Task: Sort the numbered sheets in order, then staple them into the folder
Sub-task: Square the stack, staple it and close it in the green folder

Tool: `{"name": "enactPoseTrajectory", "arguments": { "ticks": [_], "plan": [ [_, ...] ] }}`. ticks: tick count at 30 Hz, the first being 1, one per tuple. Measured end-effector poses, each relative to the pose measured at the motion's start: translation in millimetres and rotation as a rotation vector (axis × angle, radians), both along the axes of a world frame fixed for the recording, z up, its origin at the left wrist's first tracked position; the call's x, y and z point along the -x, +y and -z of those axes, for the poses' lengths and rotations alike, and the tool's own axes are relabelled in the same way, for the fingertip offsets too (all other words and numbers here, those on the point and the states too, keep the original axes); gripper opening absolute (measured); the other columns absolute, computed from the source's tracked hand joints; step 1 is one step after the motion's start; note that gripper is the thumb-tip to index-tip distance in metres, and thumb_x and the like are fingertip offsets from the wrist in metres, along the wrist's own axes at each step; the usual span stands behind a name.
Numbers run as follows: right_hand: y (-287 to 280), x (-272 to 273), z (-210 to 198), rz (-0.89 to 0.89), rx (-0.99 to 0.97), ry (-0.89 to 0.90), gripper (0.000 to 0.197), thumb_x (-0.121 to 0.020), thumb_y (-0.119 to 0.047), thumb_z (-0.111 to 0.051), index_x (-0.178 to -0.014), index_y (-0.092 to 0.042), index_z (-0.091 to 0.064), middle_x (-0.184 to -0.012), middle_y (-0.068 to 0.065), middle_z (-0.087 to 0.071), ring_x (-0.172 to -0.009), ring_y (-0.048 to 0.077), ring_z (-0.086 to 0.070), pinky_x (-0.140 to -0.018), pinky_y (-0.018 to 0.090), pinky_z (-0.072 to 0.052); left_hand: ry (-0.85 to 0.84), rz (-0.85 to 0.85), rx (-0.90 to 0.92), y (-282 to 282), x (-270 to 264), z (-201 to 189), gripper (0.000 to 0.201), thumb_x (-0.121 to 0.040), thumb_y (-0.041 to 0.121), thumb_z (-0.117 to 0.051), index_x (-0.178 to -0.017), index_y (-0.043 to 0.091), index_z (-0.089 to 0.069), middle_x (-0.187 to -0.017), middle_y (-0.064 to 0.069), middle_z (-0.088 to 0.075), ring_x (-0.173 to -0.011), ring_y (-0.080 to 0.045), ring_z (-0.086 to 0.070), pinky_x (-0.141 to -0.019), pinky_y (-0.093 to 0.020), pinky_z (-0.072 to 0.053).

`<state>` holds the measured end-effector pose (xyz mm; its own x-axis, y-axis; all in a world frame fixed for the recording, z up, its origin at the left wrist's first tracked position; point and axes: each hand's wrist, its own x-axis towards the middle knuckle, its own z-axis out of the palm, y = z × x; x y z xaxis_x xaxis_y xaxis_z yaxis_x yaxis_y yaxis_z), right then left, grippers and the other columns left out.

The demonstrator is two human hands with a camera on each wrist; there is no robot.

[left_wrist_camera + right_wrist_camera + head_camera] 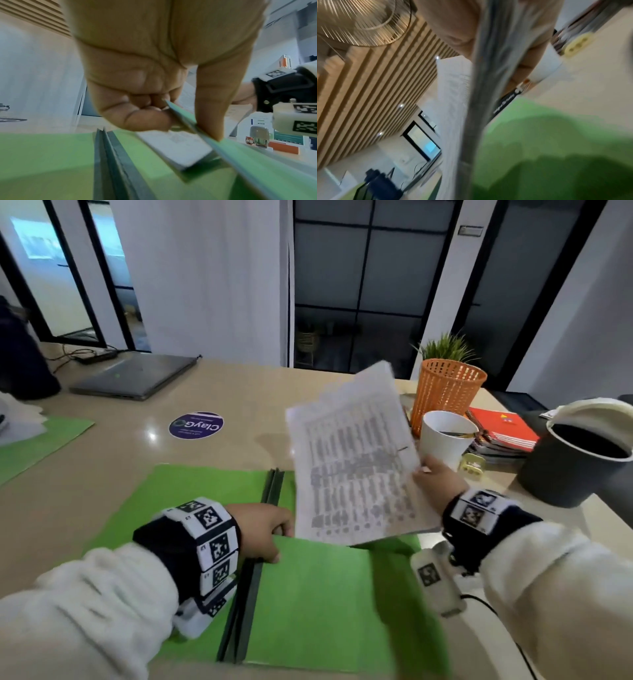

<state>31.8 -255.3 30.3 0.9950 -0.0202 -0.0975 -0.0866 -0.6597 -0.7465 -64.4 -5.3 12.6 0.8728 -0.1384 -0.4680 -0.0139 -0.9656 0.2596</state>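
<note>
A green folder lies open on the beige table, with dark green spine strips down its middle. My left hand pinches the edge of the folder's inner green flap between thumb and curled fingers; the left wrist view shows that flap edge lifted over white paper. My right hand grips a stack of printed sheets by its right edge, held tilted above the folder's right half. In the right wrist view the sheets run edge-on and blurred. No stapler is identifiable.
A white paper cup, an orange mesh basket and red notebooks stand right of the sheets. A dark bin sits at the far right. A closed laptop, a purple sticker and another green folder lie to the left.
</note>
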Motion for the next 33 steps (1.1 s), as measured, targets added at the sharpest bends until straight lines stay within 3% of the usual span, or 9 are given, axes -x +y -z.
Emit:
{"name": "enactPoseTrajectory", "arguments": {
  "ticks": [3, 7, 10, 13, 18, 22, 24, 28, 33],
  "plan": [
    [29, -4, 8, -0.115, 0.058, 0.045, 0.025, -0.098, -0.014, -0.040, -0.119, -0.011, -0.053, -0.107, 0.017, -0.062, -0.084, 0.022, -0.051, -0.070, 0.024, -0.034, 0.010, -0.011, 0.028, -5, 4, 3, 0.027, -0.083, 0.022, -0.065, -0.105, 0.025, -0.049, -0.099, 0.006, -0.050, -0.088, -0.013, -0.049, -0.074, -0.026, -0.041],
    [47, -7, 25, -0.237, 0.255, 0.143, 0.017, -0.096, -0.017, -0.041, -0.111, -0.023, -0.047, -0.073, 0.001, -0.055, -0.065, 0.019, -0.053, -0.054, 0.027, -0.040, 0.020, -0.053, 0.069, -4, 11, 8, 0.023, -0.084, 0.018, -0.064, -0.097, 0.026, -0.046, -0.098, 0.005, -0.052, -0.082, -0.013, -0.051, -0.061, -0.022, -0.038],
    [45, -4, 34, -0.345, 0.396, 0.310, 0.031, -0.088, -0.013, -0.052, -0.115, -0.025, -0.046, -0.100, 0.006, -0.066, -0.086, 0.024, -0.063, -0.065, 0.032, -0.053, 0.044, -0.080, 0.098, -2, 13, 10, 0.021, -0.085, 0.017, -0.062, -0.095, 0.027, -0.046, -0.099, 0.006, -0.052, -0.070, -0.012, -0.054, -0.064, -0.027, -0.046],
    [36, 0, 33, -0.411, 0.501, 0.394, 0.032, -0.087, -0.014, -0.058, -0.119, -0.017, -0.055, -0.113, 0.005, -0.066, -0.085, 0.019, -0.062, -0.068, 0.027, -0.052, 0.070, -0.084, 0.095, -2, 13, 12, 0.021, -0.085, 0.016, -0.061, -0.096, 0.026, -0.046, -0.104, 0.004, -0.051, -0.066, -0.014, -0.056, -0.068, -0.031, -0.052],
    [23, 3, 33, -0.423, 0.523, 0.416, 0.008, -0.087, -0.011, -0.062, -0.083, -0.018, -0.062, -0.070, -0.007, -0.058, -0.055, 0.007, -0.051, -0.044, 0.014, -0.043, 0.079, -0.094, 0.118, -3, 14, 11, 0.021, -0.085, 0.013, -0.061, -0.091, 0.027, -0.047, -0.100, 0.002, -0.058, -0.059, -0.012, -0.055, -0.056, -0.024, -0.048],
    [33, 6, 35, -0.445, 0.573, 0.298, 0.019, -0.087, -0.009, -0.058, -0.105, -0.010, -0.064, -0.100, 0.004, -0.065, -0.080, 0.014, -0.053, -0.070, 0.022, -0.051, 0.069, -0.085, 0.130, -4, 14, 9, 0.018, -0.085, 0.014, -0.059, -0.095, 0.024, -0.049, -0.106, -0.003, -0.061, -0.056, -0.010, -0.054, -0.052, -0.023, -0.045],
    [40, 8, 38, -0.459, 0.550, 0.282, 0.013, -0.086, -0.006, -0.058, -0.096, -0.012, -0.062, -0.106, 0.008, -0.064, -0.084, 0.016, -0.054, -0.081, 0.029, -0.052, 0.056, -0.069, 0.121, -4, 14, 7, 0.020, -0.086, 0.015, -0.060, -0.101, 0.023, -0.050, -0.108, -0.002, -0.059, -0.057, -0.006, -0.050, -0.055, -0.023, -0.042],
    [43, 13, 43, -0.529, 0.537, 0.350, 0.017, -0.083, -0.004, -0.062, -0.079, -0.017, -0.052, -0.078, -0.003, -0.060, -0.059, 0.009, -0.054, -0.055, 0.020, -0.049, 0.053, -0.060, 0.113, -1, 14, 9, 0.018, -0.086, 0.018, -0.059, -0.099, 0.026, -0.049, -0.104, 0.003, -0.058, -0.065, -0.003, -0.047, -0.060, -0.021, -0.040],
    [33, 17, 42, -0.574, 0.591, 0.414, 0.019, -0.079, -0.010, -0.068, -0.067, -0.019, -0.056, -0.061, -0.006, -0.056, -0.053, 0.008, -0.050, -0.056, 0.020, -0.044, 0.057, -0.079, 0.107, 2, 13, 17, 0.017, -0.086, 0.020, -0.059, -0.095, 0.029, -0.048, -0.096, 0.009, -0.055, -0.068, -0.006, -0.050, -0.062, -0.024, -0.042]
  ]
}}
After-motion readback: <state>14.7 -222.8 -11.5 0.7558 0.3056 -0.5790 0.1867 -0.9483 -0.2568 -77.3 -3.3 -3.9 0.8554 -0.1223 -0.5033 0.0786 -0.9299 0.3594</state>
